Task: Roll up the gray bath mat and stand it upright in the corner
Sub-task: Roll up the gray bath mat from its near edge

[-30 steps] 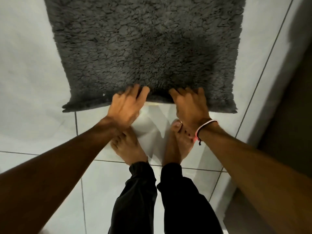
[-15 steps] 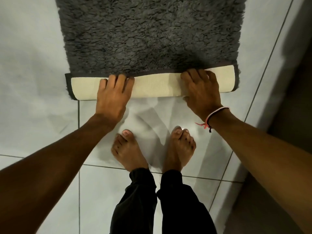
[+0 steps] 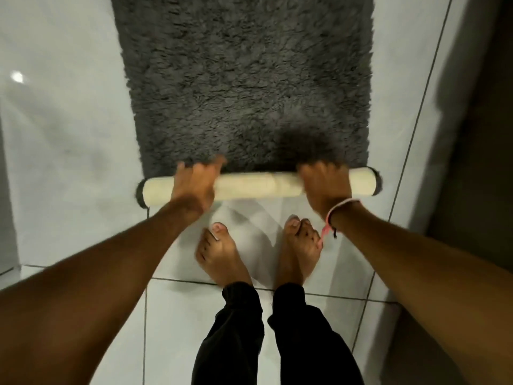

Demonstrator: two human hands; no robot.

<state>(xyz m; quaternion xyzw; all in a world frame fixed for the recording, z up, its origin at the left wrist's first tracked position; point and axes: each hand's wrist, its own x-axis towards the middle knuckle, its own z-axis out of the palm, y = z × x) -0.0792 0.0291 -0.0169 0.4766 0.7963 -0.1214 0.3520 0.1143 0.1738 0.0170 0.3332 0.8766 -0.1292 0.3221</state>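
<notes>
The shaggy gray bath mat (image 3: pixel 244 79) lies flat on the white tiled floor and stretches away from me. Its near end is turned over into a narrow roll (image 3: pixel 255 187) that shows the cream backing, with dark edging at both ends. My left hand (image 3: pixel 194 187) lies over the left part of the roll, fingers curled across its top onto the pile. My right hand (image 3: pixel 324 187), with a pink cord at the wrist, grips the right part the same way. Both hands are blurred by motion.
My bare feet (image 3: pixel 219 254) stand on the white tiles (image 3: pixel 69 134) just behind the roll, in black trousers. A dark vertical surface, a door or wall (image 3: pixel 477 134), runs along the right side. Grout lines cross the floor near my feet.
The near edge of the mat was lifted and turned over, and the roll has moved away from me and tightened. Both hands moved forward with it.
</notes>
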